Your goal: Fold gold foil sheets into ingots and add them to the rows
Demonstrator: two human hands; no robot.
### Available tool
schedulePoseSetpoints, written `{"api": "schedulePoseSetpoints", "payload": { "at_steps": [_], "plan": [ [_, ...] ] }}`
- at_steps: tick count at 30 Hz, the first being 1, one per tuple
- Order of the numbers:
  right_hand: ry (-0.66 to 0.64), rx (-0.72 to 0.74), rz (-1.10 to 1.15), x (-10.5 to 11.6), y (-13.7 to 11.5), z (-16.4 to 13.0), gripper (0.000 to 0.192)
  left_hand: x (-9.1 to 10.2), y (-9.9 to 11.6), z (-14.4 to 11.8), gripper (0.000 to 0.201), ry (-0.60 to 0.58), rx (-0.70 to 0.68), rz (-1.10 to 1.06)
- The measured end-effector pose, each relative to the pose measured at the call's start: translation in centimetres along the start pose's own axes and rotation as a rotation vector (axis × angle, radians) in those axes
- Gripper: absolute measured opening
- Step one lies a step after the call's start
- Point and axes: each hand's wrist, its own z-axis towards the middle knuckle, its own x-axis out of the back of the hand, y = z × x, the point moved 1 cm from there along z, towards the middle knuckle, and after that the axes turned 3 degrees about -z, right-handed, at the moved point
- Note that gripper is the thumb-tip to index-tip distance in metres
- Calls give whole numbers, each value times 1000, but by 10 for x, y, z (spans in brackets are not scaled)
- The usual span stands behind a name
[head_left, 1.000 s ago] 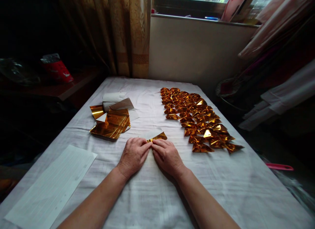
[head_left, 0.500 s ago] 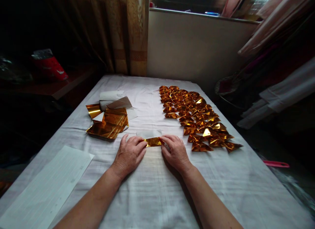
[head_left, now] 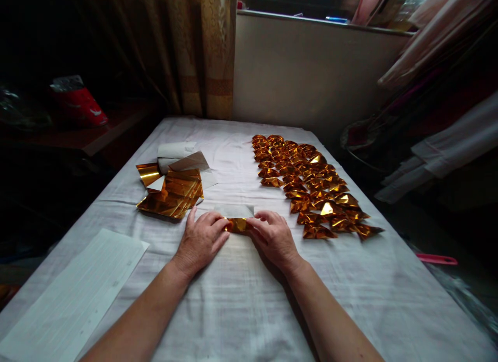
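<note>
Now both hands, left [head_left: 200, 241] and right [head_left: 274, 239] (fingertips pinched), on gold foil paper [head_left: 238, 225].

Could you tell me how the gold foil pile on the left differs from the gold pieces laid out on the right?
The left pile is loose, larger flat sheets stacked together; the right pieces are small, folded and spread in rows. Both are shiny gold foil lying on the white cloth.

Glossy gold foil paper [head_left: 238, 225] on a matt white cloth [head_left: 241, 294].
</note>
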Motion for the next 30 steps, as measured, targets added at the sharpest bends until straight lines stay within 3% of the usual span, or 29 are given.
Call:
{"api": "schedulePoseSetpoints", "payload": {
  "at_steps": [5, 11, 16, 22, 30],
  "plan": [
    [-18, 72, -100, 5, -3, 1, 14, -1, -2, -6, 43, -107, -77, 83],
    [-110, 117, -61, 6, -1, 2, 14, -1, -1, -7, 46, -169, -84, 130],
    [-205, 113, 14, 5, 2, 3, 37, 0, 2, -7, 45, -132, -72, 133],
    [-186, 110, -31, 3, 2, 5, 28, -9, 11, -5, 37, -64, -65, 139],
    [-200, 76, -6, 3, 0, 8, 33, -19, 9, 0, 25, -24, -63, -57]
  ]
}}
